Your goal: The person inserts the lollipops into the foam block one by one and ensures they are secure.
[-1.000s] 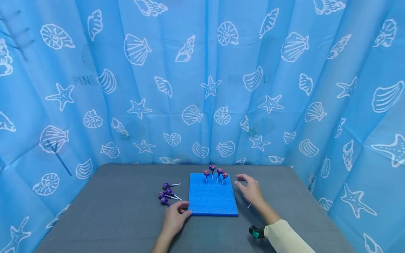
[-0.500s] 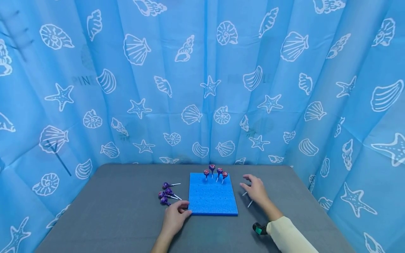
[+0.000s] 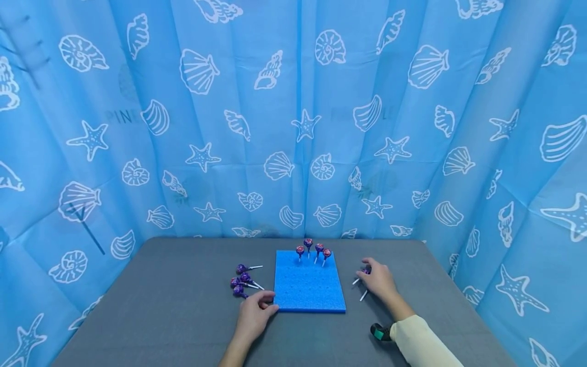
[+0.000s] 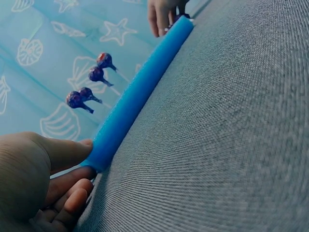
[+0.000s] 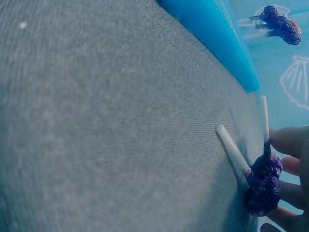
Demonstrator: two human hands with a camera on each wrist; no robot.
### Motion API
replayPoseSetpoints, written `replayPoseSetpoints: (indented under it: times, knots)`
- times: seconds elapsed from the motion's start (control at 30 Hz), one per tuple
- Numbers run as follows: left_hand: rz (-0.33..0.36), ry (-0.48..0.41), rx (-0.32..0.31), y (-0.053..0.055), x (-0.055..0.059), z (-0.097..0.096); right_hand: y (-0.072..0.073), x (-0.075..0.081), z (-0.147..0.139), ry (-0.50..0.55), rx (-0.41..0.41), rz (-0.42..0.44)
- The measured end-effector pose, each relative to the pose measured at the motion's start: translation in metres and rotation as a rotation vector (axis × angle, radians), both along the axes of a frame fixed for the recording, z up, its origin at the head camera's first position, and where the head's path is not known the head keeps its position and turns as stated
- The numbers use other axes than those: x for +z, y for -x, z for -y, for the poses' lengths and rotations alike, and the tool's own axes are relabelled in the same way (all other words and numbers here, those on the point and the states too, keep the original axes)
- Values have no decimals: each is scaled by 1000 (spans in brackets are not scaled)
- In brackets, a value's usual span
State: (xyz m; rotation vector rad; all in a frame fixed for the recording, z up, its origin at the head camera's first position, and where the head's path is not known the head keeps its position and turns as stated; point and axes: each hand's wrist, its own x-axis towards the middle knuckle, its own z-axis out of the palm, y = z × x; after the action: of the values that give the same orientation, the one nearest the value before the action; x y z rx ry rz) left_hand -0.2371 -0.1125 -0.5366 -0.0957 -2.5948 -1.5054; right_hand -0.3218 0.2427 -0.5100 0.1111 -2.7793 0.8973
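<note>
My left hand (image 3: 254, 315) holds the near left corner of a blue foam board (image 3: 309, 290); in the left wrist view the thumb (image 4: 72, 153) lies on its upper edge, with fingers at the side. Several lollipops (image 3: 326, 253) stand upright by their sticks near the board's far edge. To the right of the board, my right hand (image 3: 379, 278) reaches over two lollipops lying on the table. In the right wrist view their purple wrapped heads (image 5: 263, 188) lie together, with fingers (image 5: 289, 142) spread close behind them. Whether those fingers touch the candy is hard to tell.
Several more purple lollipops (image 3: 240, 280) lie left of the board, sticks pointing right. A grey cloth covers the table (image 3: 183, 316). A blue curtain (image 3: 293, 127) with white shell prints hangs behind. A black-and-green device (image 3: 380, 332) sits at the right wrist.
My right hand has moved right, away from the board's side, to the two lollipops lying there. The left hand and the standing lollipops stay where they were.
</note>
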Motion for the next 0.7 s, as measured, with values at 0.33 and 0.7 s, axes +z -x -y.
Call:
replayPoseSetpoints:
  times: [0.33, 0.7]
  knots:
    - [2, 0, 0, -1, 0, -1, 0, -2, -1, 4, -47, 12]
    - [-4, 0, 3, 0, 0, -1, 1, -5, -1, 35, -66, -8]
